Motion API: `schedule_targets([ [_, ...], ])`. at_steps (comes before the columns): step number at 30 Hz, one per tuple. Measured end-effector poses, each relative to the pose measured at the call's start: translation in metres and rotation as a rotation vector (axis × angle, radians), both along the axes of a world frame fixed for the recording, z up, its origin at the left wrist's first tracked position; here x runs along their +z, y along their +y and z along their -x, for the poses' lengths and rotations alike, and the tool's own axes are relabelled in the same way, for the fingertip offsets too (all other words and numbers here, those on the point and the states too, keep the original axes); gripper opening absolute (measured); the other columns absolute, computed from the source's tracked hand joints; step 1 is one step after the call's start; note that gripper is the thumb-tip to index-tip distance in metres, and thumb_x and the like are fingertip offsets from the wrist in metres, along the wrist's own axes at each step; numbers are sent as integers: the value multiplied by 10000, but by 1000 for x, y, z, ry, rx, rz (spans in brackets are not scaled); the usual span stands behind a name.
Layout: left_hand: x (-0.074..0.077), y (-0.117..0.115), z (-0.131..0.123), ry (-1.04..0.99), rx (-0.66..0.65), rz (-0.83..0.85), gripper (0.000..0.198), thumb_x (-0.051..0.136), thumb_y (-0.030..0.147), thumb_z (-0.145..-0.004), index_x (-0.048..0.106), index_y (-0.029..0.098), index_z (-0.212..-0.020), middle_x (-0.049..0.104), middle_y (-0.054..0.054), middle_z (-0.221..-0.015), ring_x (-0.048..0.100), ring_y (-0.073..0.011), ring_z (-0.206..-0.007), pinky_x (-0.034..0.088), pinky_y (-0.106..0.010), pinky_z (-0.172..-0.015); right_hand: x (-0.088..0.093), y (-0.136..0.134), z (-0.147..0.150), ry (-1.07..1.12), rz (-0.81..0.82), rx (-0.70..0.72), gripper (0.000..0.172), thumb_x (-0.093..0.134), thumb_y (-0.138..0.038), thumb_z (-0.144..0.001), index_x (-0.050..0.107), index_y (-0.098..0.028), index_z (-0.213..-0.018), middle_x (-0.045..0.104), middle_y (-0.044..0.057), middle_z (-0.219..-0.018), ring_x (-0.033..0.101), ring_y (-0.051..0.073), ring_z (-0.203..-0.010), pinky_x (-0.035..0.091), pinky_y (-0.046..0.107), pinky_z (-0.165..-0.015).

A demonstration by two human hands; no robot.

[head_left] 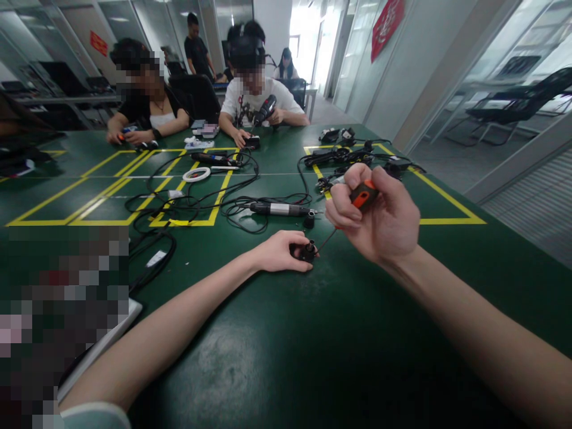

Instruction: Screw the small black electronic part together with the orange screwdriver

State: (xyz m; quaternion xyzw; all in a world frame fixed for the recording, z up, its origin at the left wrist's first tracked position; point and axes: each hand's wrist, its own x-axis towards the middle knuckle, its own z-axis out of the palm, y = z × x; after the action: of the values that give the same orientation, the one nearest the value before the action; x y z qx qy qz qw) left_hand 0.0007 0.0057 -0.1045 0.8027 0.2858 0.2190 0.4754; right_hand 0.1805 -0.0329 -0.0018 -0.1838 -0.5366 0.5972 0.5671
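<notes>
**Mid-job on a tiny black part, screwdriver tip right at it**

Standing by the green desk [313, 345]. The left hand [279, 253] rests on the desk with its grip clamped on a small black part [308, 251], thumb and fingers pinching it flat against the surface. The right hand [384, 220] hangs above and to the right, grip wrapped round an orange-and-black screwdriver [364, 195]. The thin shaft slants down and left, and the tip sits on or just at the part.

How far along? I'd say somewhere in the middle: the part is pinned and the tool lined up on it. I can't tell whether a screw is going in or coming out, or whether there's one there at all, as it's too small and the fingers cover it. No loose screws show near the hands.

Just behind the part sits another small black cap [309, 220], untouched, beside a dark tool [277, 208] with a silver band lying flat. Black cables [201, 202] loop over the yellow lines, and a white tape ring [196, 174] lies further back. Across the desk a person [254, 101] holds a power driver over their own piece.
</notes>
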Motion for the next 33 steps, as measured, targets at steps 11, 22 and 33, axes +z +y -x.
schedule_targets([
  [11, 1, 0, 0, 12, -5, -7, 308, 806, 274, -742, 792, 145, -1022, 540, 23, -823, 530, -98, -742, 440, -231, -713, 1, -1, 0, -29, 58, 7, 585, 594, -720, -925, 459, -232, -631, 281, -71, -479, 215, 97, -406, 243, 263, -408],
  [22, -2, 1, 0, 2, -7, -2, 323, 806, 285, -739, 791, 144, -1028, 545, 22, -829, 524, -92, -727, 433, -230, -701, 3, 1, 0, -40, 41, 25, 571, 655, -636, -938, 448, -219, -609, 354, -53, -520, 283, 94, -431, 262, 254, -426],
  [33, -2, 1, 0, 3, -1, 0, 325, 807, 292, -742, 789, 149, -1033, 549, 19, -836, 525, -98, -737, 438, -233, -709, 1, -1, 1, -12, 28, -7, 452, 722, -583, -899, 512, -235, -702, 344, -74, -502, 268, 92, -416, 270, 243, -426],
])
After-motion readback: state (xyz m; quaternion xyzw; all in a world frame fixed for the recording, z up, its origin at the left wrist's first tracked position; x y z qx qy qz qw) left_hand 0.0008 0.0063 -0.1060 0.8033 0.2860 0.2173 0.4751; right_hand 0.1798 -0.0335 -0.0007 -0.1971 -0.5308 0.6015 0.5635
